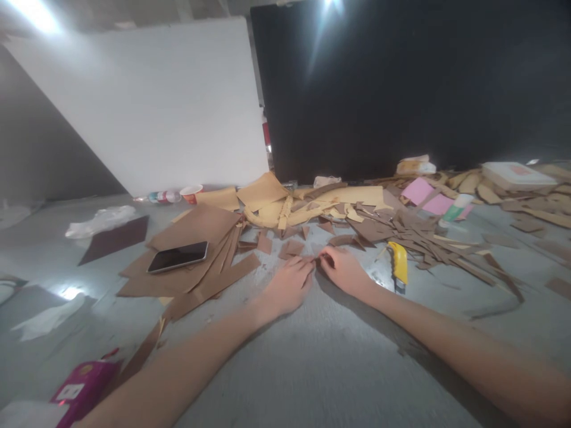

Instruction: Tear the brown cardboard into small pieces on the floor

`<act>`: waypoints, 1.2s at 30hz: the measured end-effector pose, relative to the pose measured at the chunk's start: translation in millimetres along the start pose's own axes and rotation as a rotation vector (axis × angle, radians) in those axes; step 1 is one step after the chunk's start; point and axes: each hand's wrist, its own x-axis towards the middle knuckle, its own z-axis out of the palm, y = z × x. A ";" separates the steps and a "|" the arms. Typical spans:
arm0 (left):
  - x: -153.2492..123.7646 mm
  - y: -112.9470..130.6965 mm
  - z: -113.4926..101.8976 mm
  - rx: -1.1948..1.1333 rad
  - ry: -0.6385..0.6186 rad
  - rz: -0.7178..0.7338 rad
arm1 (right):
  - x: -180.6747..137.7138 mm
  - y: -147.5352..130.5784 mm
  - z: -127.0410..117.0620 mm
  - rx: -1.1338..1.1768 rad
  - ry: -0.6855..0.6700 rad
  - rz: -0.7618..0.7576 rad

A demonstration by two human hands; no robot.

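Observation:
Close together above the grey table, my two hands meet near the middle of the head view. My right hand (342, 268) is closed in a pinch, with a small brown piece of cardboard (318, 260) at its fingertips. My left hand (288, 286) is bent palm down with its fingers pressed together, their tips beside that same piece; what lies under them is hidden. Brown cardboard scraps (292, 248) lie just beyond the fingers. To the right of my right hand rests a yellow utility knife (398, 264).
A phone (178, 257) lies on stacked brown cardboard sheets (196, 223) at left. Cut strips (428, 241) and a glue stick (457, 209) are at right. A paper cup (191, 193) stands behind. A purple device (84, 389) sits near left. White and black panels (401, 89) rise at the back.

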 end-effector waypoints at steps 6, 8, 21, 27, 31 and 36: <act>-0.4 -0.6 0.7 -0.024 0.013 -0.023 | 0.3 1.9 0.3 0.008 -0.008 0.010; -0.5 -0.5 0.3 -0.026 0.007 -0.034 | 0.5 3.4 1.3 0.010 -0.013 0.006; 0.0 -0.4 -0.7 -0.049 0.005 -0.051 | 0.7 2.0 0.6 0.042 -0.012 0.019; 0.3 0.3 -1.0 -0.049 0.004 -0.041 | 0.1 2.3 0.4 0.032 -0.011 0.020; 0.1 0.7 -1.2 -0.050 0.006 -0.043 | 0.4 1.9 -0.3 0.035 -0.016 0.022; 0.3 -0.8 0.1 -0.050 0.011 -0.038 | 1.1 2.4 -0.3 0.044 -0.022 0.015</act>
